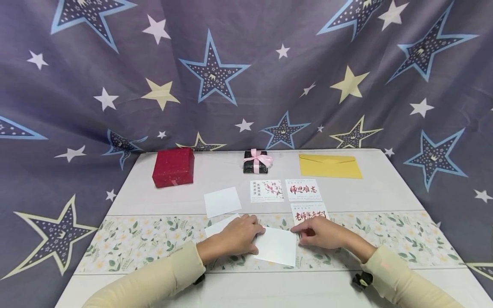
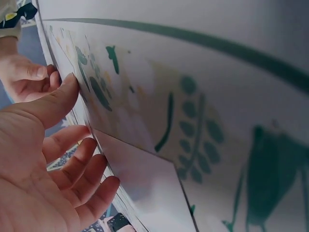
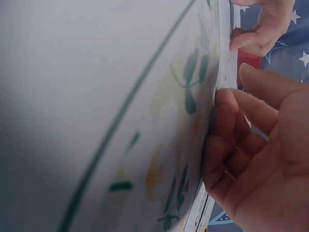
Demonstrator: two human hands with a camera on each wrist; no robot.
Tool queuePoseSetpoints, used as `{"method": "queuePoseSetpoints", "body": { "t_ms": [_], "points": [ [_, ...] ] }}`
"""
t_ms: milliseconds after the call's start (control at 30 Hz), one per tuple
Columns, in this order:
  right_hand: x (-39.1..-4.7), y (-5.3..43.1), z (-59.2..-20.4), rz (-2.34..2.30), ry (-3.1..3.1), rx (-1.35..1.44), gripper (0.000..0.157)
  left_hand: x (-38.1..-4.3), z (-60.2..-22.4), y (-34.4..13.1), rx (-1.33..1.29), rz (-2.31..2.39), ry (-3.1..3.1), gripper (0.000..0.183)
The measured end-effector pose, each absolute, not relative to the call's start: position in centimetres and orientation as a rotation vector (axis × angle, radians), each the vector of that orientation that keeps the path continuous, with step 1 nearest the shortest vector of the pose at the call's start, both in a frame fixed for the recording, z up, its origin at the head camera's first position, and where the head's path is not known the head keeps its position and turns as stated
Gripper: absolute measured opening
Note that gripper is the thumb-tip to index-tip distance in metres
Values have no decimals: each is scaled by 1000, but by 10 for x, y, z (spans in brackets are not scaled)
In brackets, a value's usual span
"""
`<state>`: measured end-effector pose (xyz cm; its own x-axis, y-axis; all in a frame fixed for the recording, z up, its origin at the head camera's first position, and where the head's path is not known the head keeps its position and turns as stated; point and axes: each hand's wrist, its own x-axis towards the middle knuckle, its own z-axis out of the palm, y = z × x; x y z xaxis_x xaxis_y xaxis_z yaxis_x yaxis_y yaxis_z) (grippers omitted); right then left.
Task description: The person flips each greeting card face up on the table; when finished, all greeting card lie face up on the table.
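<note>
Blank white card (image 1: 276, 247) lies on the floral strip (image 1: 173, 239), between both hands. Left hand (image 1: 239, 235) at its left edge, fingers relaxed, no grip. Right hand (image 1: 320, 233) loosely curled, index fingertip at upper right corner, no pinch visible. Printed card (image 1: 308, 212) just beyond; black box (image 1: 250, 167), yellow envelope (image 1: 330, 166) farther back.

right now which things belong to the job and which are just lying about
Likely job:
- white card between left hand and right hand
- two other white cards
- three printed cards

Probably lying about:
- red box
- pink-bowed black box
- yellow envelope
</note>
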<state>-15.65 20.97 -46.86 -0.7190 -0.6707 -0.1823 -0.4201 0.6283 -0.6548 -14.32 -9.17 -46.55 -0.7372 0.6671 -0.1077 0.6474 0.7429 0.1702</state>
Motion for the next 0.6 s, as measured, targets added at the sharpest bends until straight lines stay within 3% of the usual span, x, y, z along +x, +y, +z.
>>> {"method": "queuePoseSetpoints", "body": {
  "t_ms": [300, 600],
  "points": [
    [-156, 207, -469, -860, 2442, -871, 32, -143, -464, -91, 1031, 185, 2774, 62],
    [-159, 205, -472, -867, 2456, -855, 27, -147, -465, -89, 989, 146, 2741, 79]
  ]
}}
